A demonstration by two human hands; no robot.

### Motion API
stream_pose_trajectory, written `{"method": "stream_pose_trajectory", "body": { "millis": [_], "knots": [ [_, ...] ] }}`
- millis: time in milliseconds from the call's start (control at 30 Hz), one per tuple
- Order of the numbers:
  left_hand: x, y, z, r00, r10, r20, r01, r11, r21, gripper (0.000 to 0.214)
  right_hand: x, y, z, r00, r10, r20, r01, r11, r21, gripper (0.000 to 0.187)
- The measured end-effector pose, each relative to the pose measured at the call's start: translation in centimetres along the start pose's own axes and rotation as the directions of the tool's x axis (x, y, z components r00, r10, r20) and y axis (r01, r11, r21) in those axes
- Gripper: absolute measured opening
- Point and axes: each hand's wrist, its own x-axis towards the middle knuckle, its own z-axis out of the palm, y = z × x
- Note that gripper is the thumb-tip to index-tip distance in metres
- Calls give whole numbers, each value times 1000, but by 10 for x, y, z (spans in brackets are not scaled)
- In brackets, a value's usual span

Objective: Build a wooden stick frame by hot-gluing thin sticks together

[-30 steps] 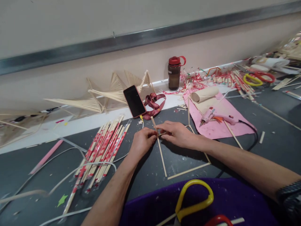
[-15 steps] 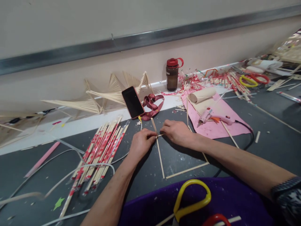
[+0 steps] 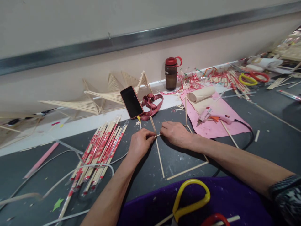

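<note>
Here at the middle of the worktop (image 3: 275,122), the left hand (image 3: 141,141) pinches narrowly, thumb and fingertips together, right at a joint of the thin stick frame. The right hand (image 3: 176,133) sits just beside it, fingers drawn in on a thin crosspiece (image 3: 158,135); the exact grip is tucked out of sight. And here's the change: a second ago the right fingers crowded the joint itself, and now they are off to the right, leaving a bit of crosspiece showing between the hands. The left, meanwhile, stays put. It looks like a steadying moment, one hand on the joint and the other minding the angle.

From that joint an upright stick (image 3: 152,123) rises, and a side stick (image 3: 160,158) runs toward the person. A near stick (image 3: 188,170) lies across, and look at that corner: the two ends are close but apart, so it appears unjoined. The right forearm covers part of the far side.

Further out, a bundle of wrapped chopsticks (image 3: 101,153) lies to the left, and a pink glue gun (image 3: 205,116) rests on a pink sheet (image 3: 216,131) to the right. Yellow-handled scissors (image 3: 192,209) lie over purple cloth (image 3: 141,207) in front. Behind, a phone (image 3: 132,103) leans near a zigzag stick structure (image 3: 103,95), and a bottle (image 3: 171,77) stands upright.
</note>
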Motion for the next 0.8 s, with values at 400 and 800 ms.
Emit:
{"method": "stream_pose_trajectory", "body": {
  "millis": [400,800],
  "knots": [
    [0,3,0,999,25,-21,-25,1000,-2,13,2,-3,2,1000,13,17,-14,1000,27,16],
    [5,1,-2,999,35,29,-36,999,13,17,5,0,2,999,-41,4,41,999,34,21]
  ]
}}
